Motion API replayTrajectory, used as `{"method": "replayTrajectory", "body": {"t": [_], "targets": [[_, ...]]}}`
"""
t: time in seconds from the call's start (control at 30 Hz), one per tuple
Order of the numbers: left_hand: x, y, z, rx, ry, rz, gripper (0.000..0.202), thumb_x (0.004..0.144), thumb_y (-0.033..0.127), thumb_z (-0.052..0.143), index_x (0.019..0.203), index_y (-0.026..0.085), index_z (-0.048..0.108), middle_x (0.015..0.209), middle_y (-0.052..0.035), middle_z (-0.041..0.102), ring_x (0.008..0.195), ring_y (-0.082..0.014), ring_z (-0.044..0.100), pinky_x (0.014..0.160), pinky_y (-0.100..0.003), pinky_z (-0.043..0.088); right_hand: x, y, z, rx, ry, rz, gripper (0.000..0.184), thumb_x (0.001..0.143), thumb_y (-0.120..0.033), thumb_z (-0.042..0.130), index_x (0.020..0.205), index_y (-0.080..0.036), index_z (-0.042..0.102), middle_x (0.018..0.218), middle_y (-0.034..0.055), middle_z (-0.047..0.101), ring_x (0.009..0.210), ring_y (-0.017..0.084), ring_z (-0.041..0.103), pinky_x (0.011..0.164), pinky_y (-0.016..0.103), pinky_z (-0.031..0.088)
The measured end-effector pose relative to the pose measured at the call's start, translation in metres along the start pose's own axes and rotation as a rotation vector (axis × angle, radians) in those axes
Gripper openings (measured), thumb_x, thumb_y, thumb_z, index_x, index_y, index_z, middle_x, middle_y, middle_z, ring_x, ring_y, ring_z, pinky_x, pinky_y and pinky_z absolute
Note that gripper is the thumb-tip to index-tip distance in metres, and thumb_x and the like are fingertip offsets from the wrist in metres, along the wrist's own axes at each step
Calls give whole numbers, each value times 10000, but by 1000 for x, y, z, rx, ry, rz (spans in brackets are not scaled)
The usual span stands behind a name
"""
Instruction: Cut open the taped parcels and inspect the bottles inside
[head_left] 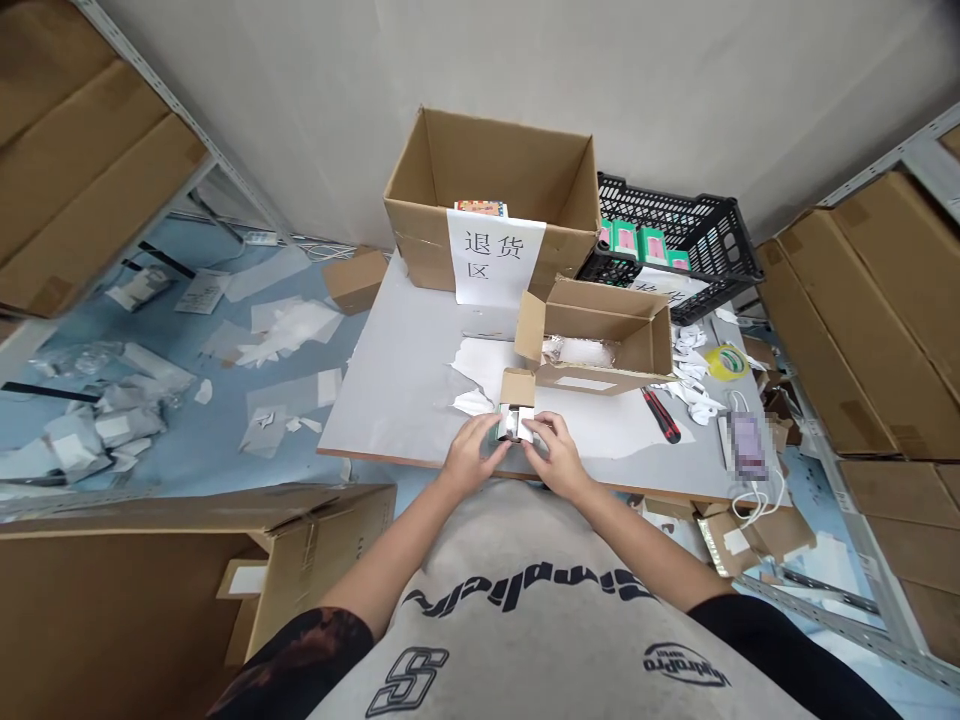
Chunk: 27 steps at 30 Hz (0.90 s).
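At the near edge of the table, a small carton (517,388) stands with its brown lid flap raised. White pieces and something shiny show in its opening, too small to make out. My left hand (472,455) grips the carton's left side. Against its right side and white flap, the fingers of my right hand (556,455) are pressed. Just beyond is an open cardboard box (600,378) with a bubble-wrapped item (585,351) inside. White paper (480,365) lies under and beside these boxes.
Behind stand a large labelled cardboard box (420,245) and a black crate (712,215) holding several green-and-pink boxes (654,246). On the right lie a red utility knife (661,416), yellow tape (726,363), crumpled paper (694,370) and a cabled device (748,445). A big open carton (330,560) sits lower left.
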<state>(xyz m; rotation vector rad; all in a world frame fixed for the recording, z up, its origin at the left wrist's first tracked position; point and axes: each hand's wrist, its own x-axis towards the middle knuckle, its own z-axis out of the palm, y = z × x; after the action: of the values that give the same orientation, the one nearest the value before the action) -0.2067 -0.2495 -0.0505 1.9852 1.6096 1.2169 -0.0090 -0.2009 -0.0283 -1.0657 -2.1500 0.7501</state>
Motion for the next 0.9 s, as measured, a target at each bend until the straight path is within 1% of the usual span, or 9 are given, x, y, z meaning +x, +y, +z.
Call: {"method": "replayTrajectory", "body": {"t": [0.1,0.17,0.23,0.33,0.43,0.5,0.6,0.8,0.9], "targets": [[0,-4,1,30,-38,83,334,881,270,617,1207,212,576,1256,-119,585,1177,-237,567,1003,-411,498,-1,3,0,55,-15,18,286,904,-284,550,1166,-223,646,1202,125,490,1126,237,557,979,414,491],[-1,-7,2,54,-45,111,317,883,247,607,1197,210,587,1260,-124,579,1178,-242,566,998,-419,501,3,7,2,136,-3,97,250,898,-329,568,1107,-229,665,1226,118,493,1157,237,544,1002,416,474],[-3,-9,3,61,-54,118,305,889,230,592,1194,217,592,1253,-121,581,1174,-240,569,991,-418,507,12,10,8,287,74,253,265,873,-399,603,1076,-232,641,1220,109,524,1164,235,545,1012,426,464],[-5,-12,5,53,-61,110,305,892,225,586,1197,225,595,1259,-122,574,1180,-240,568,989,-416,511,35,10,16,594,206,545,457,801,-505,661,1148,-230,546,1158,100,605,1085,224,599,974,429,485],[-5,-11,7,20,-45,96,305,896,221,584,1201,219,589,1267,-123,565,1192,-233,561,1001,-407,506,55,2,17,774,209,674,561,798,-559,638,1228,-225,502,1064,77,675,1016,225,636,938,414,498],[-4,-10,7,-10,-32,81,297,899,220,583,1196,215,586,1262,-121,564,1198,-226,558,1013,-399,499,60,-6,13,779,189,637,541,838,-561,592,1255,-225,520,1079,71,689,1056,230,627,952,395,488],[-4,-9,7,-39,-32,57,287,904,226,581,1191,215,576,1246,-112,571,1197,-218,557,1021,-393,491,51,-10,5,670,131,508,491,882,-524,561,1283,-241,564,1233,69,648,1174,230,576,1024,380,441],[-5,-10,9,-120,-13,5,252,892,245,609,1128,205,530,1220,-105,587,1188,-212,559,1011,-394,491,14,3,-2,286,-75,98,339,912,-367,583,1233,-284,659,1425,70,512,1340,241,446,1135,432,345],[-5,-11,10,-124,13,6,355,890,247,611,1219,209,484,1221,-109,582,1198,-219,548,1015,-413,488,8,10,-2,133,-120,-42,347,929,-315,561,1267,-307,639,1521,47,396,1409,253,354,1147,467,335]]}}
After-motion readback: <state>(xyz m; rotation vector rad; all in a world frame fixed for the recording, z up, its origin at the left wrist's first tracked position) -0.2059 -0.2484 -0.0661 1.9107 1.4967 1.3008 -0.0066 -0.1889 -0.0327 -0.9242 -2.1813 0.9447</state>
